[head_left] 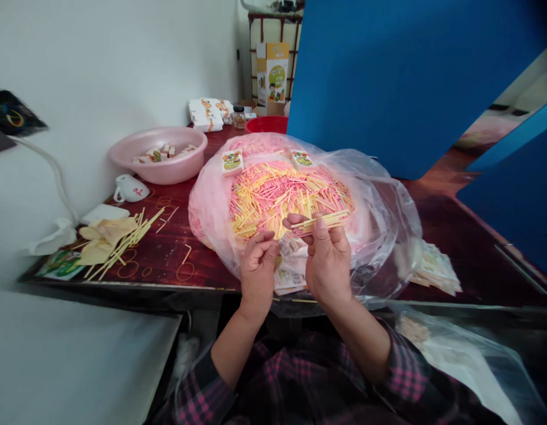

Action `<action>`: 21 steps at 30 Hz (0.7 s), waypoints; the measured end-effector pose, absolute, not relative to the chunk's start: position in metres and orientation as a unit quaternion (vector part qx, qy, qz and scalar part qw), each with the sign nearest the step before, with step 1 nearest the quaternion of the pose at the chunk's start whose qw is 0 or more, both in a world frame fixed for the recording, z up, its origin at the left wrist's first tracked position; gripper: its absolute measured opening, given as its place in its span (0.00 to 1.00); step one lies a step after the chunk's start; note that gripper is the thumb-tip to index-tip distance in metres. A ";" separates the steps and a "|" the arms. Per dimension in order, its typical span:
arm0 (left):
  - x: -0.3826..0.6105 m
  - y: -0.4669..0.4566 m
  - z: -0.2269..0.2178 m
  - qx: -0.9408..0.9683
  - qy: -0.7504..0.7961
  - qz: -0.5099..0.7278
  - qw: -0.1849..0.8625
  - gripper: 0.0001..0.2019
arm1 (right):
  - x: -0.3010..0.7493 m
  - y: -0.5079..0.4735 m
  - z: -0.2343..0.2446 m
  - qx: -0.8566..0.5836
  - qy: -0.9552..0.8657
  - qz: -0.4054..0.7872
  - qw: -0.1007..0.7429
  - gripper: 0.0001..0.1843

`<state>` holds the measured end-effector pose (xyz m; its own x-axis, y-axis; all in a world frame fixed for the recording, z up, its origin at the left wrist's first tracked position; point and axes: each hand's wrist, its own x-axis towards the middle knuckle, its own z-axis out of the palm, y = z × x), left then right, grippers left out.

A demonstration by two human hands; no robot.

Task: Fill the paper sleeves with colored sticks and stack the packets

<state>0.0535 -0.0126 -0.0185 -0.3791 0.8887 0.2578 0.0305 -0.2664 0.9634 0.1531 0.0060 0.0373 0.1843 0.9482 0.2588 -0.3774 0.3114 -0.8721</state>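
My right hand is closed round a small bundle of thin yellow and pink sticks, held nearly level with the thumb on top. To its left, the fingers of my left hand are pinched together at the edge of a small printed packet. Behind both hands a large clear plastic bag lies spread open, heaped with loose pink and yellow sticks. Two small printed packs of sticks rest on the heap, one left and one right. Flat printed packets lie below my hands at the table edge.
Left on the dark red table are a pink basin with small packs, a white mug, long yellow sticks and rubber bands. More printed packets lie right. A blue panel stands behind.
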 end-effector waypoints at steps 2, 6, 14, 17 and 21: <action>0.054 -0.012 -0.019 0.450 0.508 0.658 0.328 0.10 | 0.153 0.003 0.033 -0.341 -0.443 0.456 0.693 0.10; 0.053 -0.014 -0.015 0.489 0.518 0.649 0.267 0.10 | 0.156 -0.002 0.028 -0.375 -0.514 0.375 0.675 0.12; 0.052 -0.015 -0.008 0.607 0.515 0.603 0.050 0.05 | 0.158 -0.002 0.032 -0.389 -0.495 0.401 0.666 0.13; 0.054 -0.013 -0.008 0.587 0.519 0.614 0.097 0.04 | 0.155 -0.001 0.029 -0.392 -0.489 0.399 0.670 0.14; 0.056 -0.011 -0.009 0.509 0.520 0.657 0.198 0.07 | 0.153 -0.003 0.022 -0.400 -0.497 0.383 0.669 0.15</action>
